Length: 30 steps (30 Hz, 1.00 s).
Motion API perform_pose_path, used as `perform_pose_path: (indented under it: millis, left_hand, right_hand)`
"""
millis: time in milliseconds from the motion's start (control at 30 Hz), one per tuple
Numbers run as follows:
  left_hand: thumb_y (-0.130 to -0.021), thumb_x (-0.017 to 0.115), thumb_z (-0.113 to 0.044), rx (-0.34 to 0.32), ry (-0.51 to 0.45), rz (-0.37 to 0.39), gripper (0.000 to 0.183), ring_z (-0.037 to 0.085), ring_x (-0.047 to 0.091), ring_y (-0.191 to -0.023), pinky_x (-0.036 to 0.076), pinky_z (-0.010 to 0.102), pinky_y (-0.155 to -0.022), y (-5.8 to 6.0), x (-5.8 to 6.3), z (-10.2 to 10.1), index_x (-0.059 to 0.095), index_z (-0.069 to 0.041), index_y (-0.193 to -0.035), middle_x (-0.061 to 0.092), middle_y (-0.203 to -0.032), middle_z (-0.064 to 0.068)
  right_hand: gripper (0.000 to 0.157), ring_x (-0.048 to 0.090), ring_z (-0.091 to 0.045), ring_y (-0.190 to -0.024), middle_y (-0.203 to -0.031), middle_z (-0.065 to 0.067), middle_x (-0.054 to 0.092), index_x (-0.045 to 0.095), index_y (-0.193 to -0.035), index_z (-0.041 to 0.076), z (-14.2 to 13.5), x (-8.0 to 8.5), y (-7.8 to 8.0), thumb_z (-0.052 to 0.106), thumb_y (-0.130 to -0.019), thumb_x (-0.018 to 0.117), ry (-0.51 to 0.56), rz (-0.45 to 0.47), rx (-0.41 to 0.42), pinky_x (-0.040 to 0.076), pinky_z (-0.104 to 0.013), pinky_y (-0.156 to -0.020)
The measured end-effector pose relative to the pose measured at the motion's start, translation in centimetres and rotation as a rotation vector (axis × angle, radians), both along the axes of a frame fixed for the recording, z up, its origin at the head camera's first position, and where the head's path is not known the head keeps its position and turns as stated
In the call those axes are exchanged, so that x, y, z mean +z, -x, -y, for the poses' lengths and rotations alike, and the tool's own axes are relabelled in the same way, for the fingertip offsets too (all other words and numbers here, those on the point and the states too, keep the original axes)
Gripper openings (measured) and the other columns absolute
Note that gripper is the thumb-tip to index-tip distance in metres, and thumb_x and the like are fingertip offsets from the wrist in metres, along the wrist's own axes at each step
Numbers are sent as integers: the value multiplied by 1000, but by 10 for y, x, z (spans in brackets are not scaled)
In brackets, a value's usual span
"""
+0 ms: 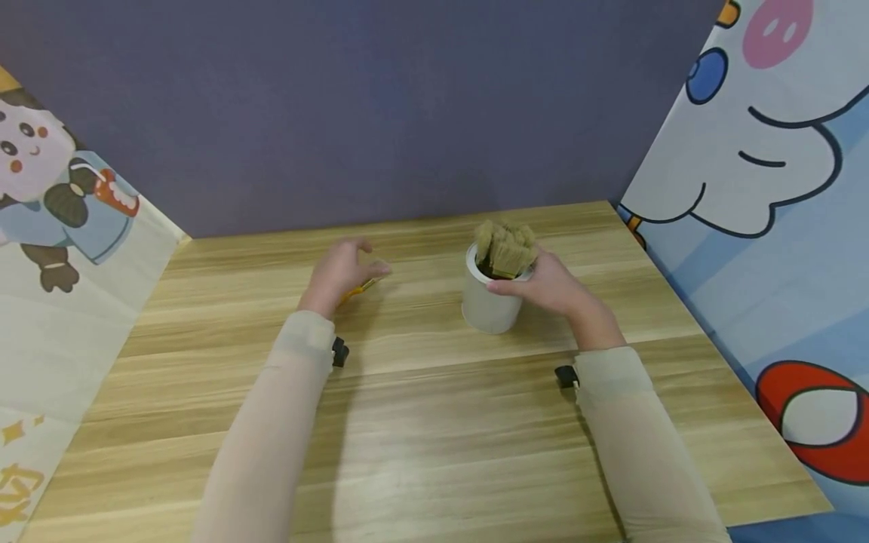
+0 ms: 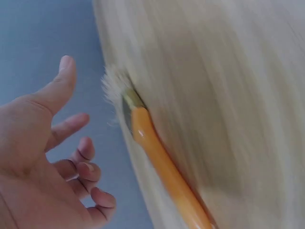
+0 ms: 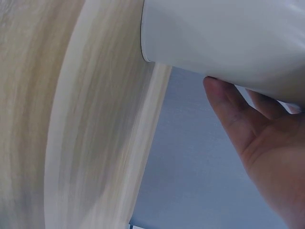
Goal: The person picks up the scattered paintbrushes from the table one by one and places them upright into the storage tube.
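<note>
A white can [image 1: 490,305] stands on the table, and a cluster of tan brush bristles [image 1: 508,249] sticks up out of its mouth. My right hand [image 1: 553,285] holds the can near its rim, thumb on the near side; in the right wrist view the thumb meets the can's smooth wall [image 3: 214,43]. To the left, a paintbrush with an orange handle [image 2: 164,169] and pale bristles [image 2: 114,86] lies on the wood. My left hand [image 1: 339,273] is over this brush, fingers loosely bent and apart from it, nothing in its grasp.
The wood-grain table [image 1: 407,437] meets a dark grey-blue wall [image 1: 380,113] at its back edge. Cartoon-printed panels flank it, one at left [image 1: 75,317] and one at right [image 1: 781,286]. Small black wrist devices sit under both sleeves.
</note>
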<state>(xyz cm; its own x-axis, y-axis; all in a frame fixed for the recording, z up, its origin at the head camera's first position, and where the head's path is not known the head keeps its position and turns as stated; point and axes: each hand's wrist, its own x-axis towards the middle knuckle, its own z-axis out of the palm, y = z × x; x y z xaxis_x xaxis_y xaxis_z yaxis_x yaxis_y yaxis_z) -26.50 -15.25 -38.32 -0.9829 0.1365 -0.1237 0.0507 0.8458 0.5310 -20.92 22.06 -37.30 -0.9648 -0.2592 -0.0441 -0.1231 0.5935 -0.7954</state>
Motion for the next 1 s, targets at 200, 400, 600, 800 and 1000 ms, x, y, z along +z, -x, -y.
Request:
perform_pose_path:
  millis: [200, 400, 600, 800, 1000]
  left_hand:
    - [-94, 76, -56, 47, 124, 80, 75, 42, 53, -142, 37, 73, -116, 5, -9, 13, 53, -11, -150, 59, -154, 18]
    - [-94, 77, -55, 12, 127, 124, 70, 41, 56, -135, 37, 73, -115, 5, -18, 21, 55, -10, -143, 60, -149, 20]
    - [-95, 75, -55, -18, 85, 133, 67, 34, 58, -120, 44, 64, -111, 4, -23, 26, 54, -11, -141, 63, -138, 16]
    - [-94, 75, -58, -18, 105, 132, 64, 31, 56, -106, 46, 61, -105, 6, -25, 27, 55, -14, -137, 67, -121, 11]
    - [-95, 74, -55, -24, 135, 100, 59, 34, 60, -112, 36, 72, -115, 7, -27, 25, 58, -13, -133, 73, -119, 11]
  right_hand:
    - [101, 44, -41, -152, -162, -24, 47, 34, -164, 7, -1, -1, 1, 47, -88, 87, -3, 6, -2, 33, -61, -126]
    - [101, 44, -41, -152, -163, -23, 47, 33, -165, 7, -2, -1, 0, 46, -88, 86, 1, 13, -4, 33, -61, -126]
    - [101, 45, -41, -152, -162, -22, 47, 34, -165, 9, -2, -2, 0, 47, -88, 86, 11, -2, 7, 33, -61, -126]
    - [101, 44, -40, -152, -163, -21, 47, 34, -165, 11, -1, -2, -1, 48, -87, 87, 12, 5, -4, 33, -62, -126]
    - [104, 42, -41, -153, -164, -22, 44, 32, -166, 10, -1, -1, -1, 50, -87, 86, 8, 26, -5, 34, -62, -125]
